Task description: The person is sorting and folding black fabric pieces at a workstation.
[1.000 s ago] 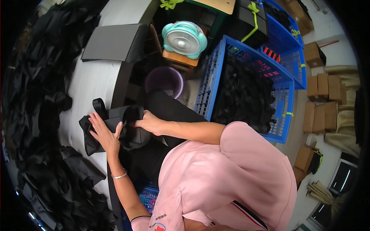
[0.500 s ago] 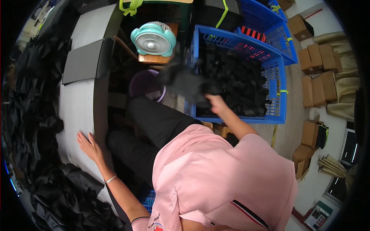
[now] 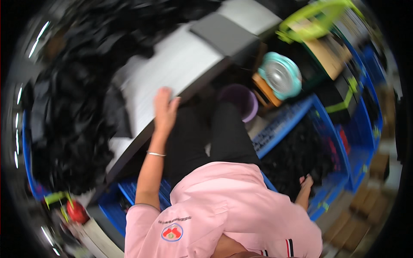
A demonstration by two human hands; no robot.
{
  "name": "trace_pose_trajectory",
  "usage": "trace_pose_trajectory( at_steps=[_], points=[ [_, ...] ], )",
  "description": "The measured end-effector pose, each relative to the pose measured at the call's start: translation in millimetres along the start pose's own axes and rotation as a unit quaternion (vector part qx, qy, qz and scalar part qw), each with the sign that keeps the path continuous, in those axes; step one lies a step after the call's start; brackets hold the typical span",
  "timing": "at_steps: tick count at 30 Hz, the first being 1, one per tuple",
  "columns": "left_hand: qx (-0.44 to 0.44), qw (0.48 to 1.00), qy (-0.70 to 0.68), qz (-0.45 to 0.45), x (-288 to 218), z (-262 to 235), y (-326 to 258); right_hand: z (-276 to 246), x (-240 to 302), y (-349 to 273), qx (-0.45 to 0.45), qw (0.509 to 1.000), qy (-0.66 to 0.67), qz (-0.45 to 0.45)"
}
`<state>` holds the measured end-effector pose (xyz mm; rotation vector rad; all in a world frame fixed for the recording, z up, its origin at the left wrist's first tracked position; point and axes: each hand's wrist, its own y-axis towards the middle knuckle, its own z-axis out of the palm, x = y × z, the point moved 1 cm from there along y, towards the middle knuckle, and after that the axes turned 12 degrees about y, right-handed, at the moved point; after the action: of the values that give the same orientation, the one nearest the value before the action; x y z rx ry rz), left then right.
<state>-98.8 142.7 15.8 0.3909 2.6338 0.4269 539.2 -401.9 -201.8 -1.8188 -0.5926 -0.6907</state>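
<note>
Table edge (image 3: 189, 86) under left hand (image 3: 165, 107); right hand (image 3: 306, 182) over blue crate (image 3: 340, 172)

teal fan (image 3: 280, 76), purple bucket (image 3: 241, 99), cardboard boxes (image 3: 378, 165), grey board (image 3: 223, 34), red object (image 3: 77, 211)

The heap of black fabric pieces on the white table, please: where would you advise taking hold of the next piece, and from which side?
Probably at the loose edge of the heap of black fabric pieces nearest the left hand, coming from the bare strip of the white table. There the pieces lap onto open tabletop, so an edge could be pinched flat. The right hand is over the blue plastic crate.
</note>
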Motion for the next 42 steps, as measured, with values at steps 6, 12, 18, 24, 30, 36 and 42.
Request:
trace_pose_trajectory(
  at_steps=[6,12,18,24,30,36,42],
  points=[
    [-0.174,0.980,-0.040,-0.093,2,-65,-55,191,-110,-195,0.351,0.905,-0.202,-0.132],
    [-0.325,0.899,0.181,-0.231,70,-138,-44,280,-102,-457,0.621,0.662,-0.255,-0.335],
    [-0.167,0.951,0.065,-0.254,104,-115,-55,283,-129,-641,0.772,0.407,-0.197,-0.446],
    [-0.250,0.701,-0.581,-0.330,60,-114,-38,276,-160,-723,0.742,0.295,-0.078,-0.597],
    [-0.237,0.779,-0.390,-0.429,70,-85,-59,282,-156,-707,0.732,0.282,-0.091,-0.613],
    [-0.154,0.983,0.062,-0.076,22,-117,-58,272,-150,-671,0.746,0.330,-0.177,-0.550],
    [-0.259,0.963,0.061,-0.050,29,-121,-31,264,-149,-712,0.799,0.286,-0.108,-0.517]
  ],
)
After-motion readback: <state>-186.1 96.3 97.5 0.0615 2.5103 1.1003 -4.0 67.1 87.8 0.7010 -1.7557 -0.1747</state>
